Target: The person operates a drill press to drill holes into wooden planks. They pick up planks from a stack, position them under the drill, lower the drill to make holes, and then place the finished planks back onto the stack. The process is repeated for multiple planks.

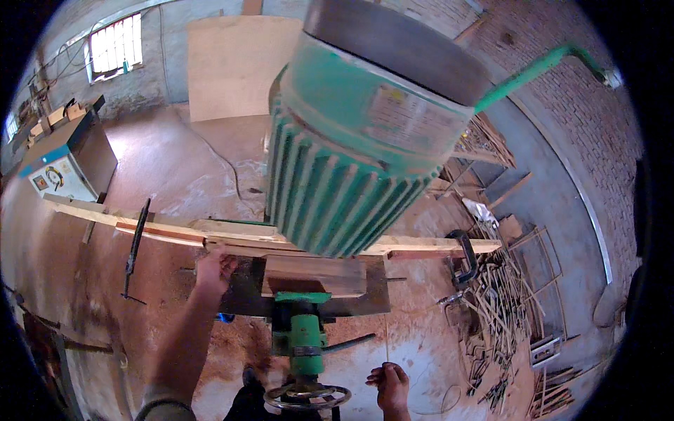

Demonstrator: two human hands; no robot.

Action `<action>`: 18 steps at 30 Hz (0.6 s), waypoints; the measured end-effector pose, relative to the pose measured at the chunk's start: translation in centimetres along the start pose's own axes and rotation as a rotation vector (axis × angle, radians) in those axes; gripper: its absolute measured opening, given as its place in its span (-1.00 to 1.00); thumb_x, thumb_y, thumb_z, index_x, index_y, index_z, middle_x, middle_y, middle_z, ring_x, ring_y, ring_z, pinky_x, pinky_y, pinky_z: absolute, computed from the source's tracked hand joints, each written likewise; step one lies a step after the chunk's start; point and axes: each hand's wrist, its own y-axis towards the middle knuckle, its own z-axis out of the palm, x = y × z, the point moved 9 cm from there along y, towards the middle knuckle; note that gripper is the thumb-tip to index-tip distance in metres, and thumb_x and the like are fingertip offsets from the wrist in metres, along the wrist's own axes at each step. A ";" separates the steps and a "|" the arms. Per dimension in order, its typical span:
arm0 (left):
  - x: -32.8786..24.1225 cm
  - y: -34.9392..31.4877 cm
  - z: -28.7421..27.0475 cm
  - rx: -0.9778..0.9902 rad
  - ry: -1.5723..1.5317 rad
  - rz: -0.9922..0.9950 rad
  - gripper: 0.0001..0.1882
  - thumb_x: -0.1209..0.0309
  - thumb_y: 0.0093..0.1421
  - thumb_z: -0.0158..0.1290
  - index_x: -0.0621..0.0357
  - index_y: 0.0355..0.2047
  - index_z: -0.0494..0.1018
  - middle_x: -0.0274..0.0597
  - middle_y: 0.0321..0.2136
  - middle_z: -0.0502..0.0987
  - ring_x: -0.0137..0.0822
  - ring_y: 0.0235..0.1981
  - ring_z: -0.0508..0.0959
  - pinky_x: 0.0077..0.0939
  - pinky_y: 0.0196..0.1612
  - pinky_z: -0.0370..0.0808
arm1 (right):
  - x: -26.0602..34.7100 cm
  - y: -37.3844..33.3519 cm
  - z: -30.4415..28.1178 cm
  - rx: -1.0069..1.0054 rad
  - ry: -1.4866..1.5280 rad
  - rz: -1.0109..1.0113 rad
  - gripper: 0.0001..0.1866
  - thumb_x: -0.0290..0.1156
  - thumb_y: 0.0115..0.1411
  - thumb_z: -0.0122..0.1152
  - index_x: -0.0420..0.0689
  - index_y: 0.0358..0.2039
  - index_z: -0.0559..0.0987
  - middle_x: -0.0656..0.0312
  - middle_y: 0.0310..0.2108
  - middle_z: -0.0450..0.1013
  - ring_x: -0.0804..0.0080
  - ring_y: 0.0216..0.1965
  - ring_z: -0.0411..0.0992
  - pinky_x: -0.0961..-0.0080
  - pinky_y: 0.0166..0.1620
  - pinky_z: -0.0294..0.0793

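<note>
My left hand (215, 269) reaches forward from the lower left, its fingers bent round the left end of a narrow wooden strip (246, 249). That strip lies along a long pale timber rail (393, 245) crossing a machine's dark metal table (242, 286). A wooden block (316, 275) rests on the table, just beyond the green machine column (307, 344). Above hangs the large green finned motor (344, 186), hiding the middle of the rail. Low on the right, my right hand (390, 384) is curled closed, apart from the table; whatever its fingers hold is too small to make out.
A metal handwheel (307, 398) sits low before me. Clamps, one black (462, 257) at right and one long (137, 245) at left, are on the rail. Many clamps and wood strips (491, 323) litter the right floor. A machine cabinet (70, 172) stands far left.
</note>
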 end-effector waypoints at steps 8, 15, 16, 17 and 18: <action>2.6 1.6 1.3 0.064 -0.074 0.001 -0.78 0.29 0.14 0.12 0.06 -0.26 0.41 -0.29 -0.41 0.49 -0.36 -0.39 0.52 -0.46 -0.37 0.55 | -1.0 2.3 3.8 0.168 -0.126 -0.162 -0.69 -0.28 0.28 -0.08 -0.22 -0.08 0.33 -0.03 -0.23 0.45 0.17 -0.35 0.47 0.28 -0.41 0.54; 1.0 1.9 -0.3 -0.002 -0.076 0.034 -0.75 0.32 0.12 0.12 0.06 -0.21 0.39 -0.29 -0.38 0.49 -0.32 -0.38 0.53 -0.39 -0.32 0.55 | -1.5 5.2 11.2 0.123 0.527 0.203 -0.56 0.07 0.26 -0.13 -0.10 -0.22 0.36 0.04 -0.28 0.45 0.13 -0.27 0.39 0.16 -0.13 0.35; 1.1 2.1 -0.5 -0.010 -0.058 0.028 -0.75 0.33 0.12 0.13 0.06 -0.21 0.39 -0.29 -0.38 0.49 -0.32 -0.37 0.54 -0.38 -0.31 0.55 | -0.9 4.7 12.0 0.127 0.584 0.202 -0.56 0.07 0.26 -0.12 -0.09 -0.27 0.37 0.06 -0.32 0.46 0.16 -0.30 0.39 0.18 -0.15 0.35; 1.0 2.2 -0.8 -0.002 -0.057 0.038 -0.75 0.34 0.11 0.13 0.06 -0.21 0.39 -0.29 -0.38 0.49 -0.32 -0.37 0.54 -0.39 -0.31 0.55 | -0.3 4.5 12.4 0.220 0.656 0.166 -0.57 0.06 0.25 -0.10 -0.09 -0.33 0.39 0.08 -0.34 0.47 0.16 -0.31 0.41 0.20 -0.17 0.37; 1.0 2.4 -0.8 0.013 -0.061 0.045 -0.75 0.34 0.10 0.14 0.06 -0.22 0.40 -0.29 -0.39 0.49 -0.32 -0.37 0.54 -0.40 -0.30 0.55 | 0.4 4.7 12.7 0.314 0.722 0.119 -0.58 0.05 0.24 -0.08 -0.09 -0.39 0.42 0.09 -0.36 0.48 0.17 -0.32 0.43 0.21 -0.19 0.39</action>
